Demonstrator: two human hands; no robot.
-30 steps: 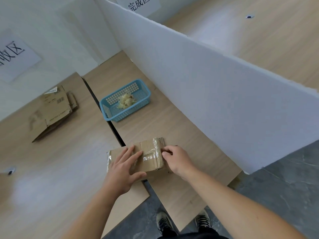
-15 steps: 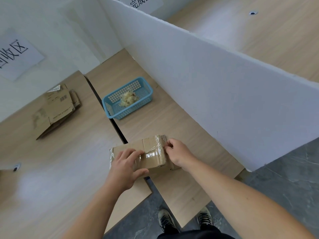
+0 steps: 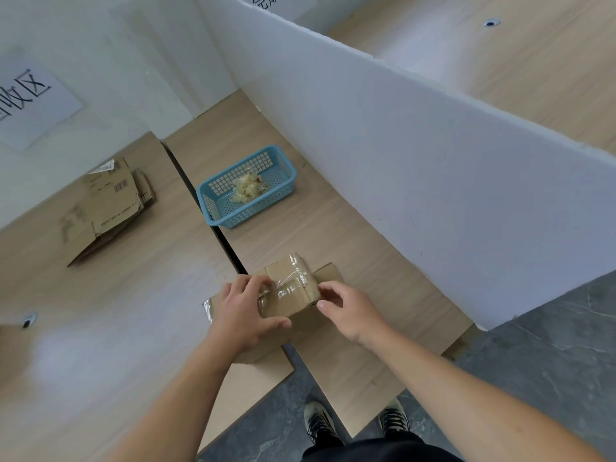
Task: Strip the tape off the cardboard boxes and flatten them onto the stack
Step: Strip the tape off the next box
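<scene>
Item: cardboard box [image 3: 289, 296], small, brown, oblong, still assembled. Position: near the front edge of the work surface, lying across the dark gap between the left table [image 3: 133, 311] and the right table [image 3: 333, 228], its long side running left to right.

Condition: wrapped in clear tape [image 3: 293, 278]. Glossy bands cross the top face and run down its far side. The tape is wrinkled and catches the light. A crumpled strip of it sticks out past the box's left end. A plain cardboard flap shows flat on the table behind the right end.

Left hand [image 3: 243, 311]: on the left half of the box, fingers curled over the top face, thumb stretched along the near side, gripping it.

Right hand [image 3: 346, 308]: at the right end, fingers and thumb bent inward, tips pinching the box's near right corner. Whether a tape end lies between them cannot be told.

Flattened cardboard stack [image 3: 110, 208]: far side of the left table, well apart from the box, printed text and a barcode label facing up.

Blue basket [image 3: 206, 208]: perforated plastic, on the right table beyond the box, holding a wad of stripped tape [image 3: 248, 188].

Surroundings: white partition [image 3: 400, 161] along the right table's far side; paper sign [image 3: 30, 98] with printed characters on the wall at left; shoes [image 3: 320, 421] on grey floor below.
</scene>
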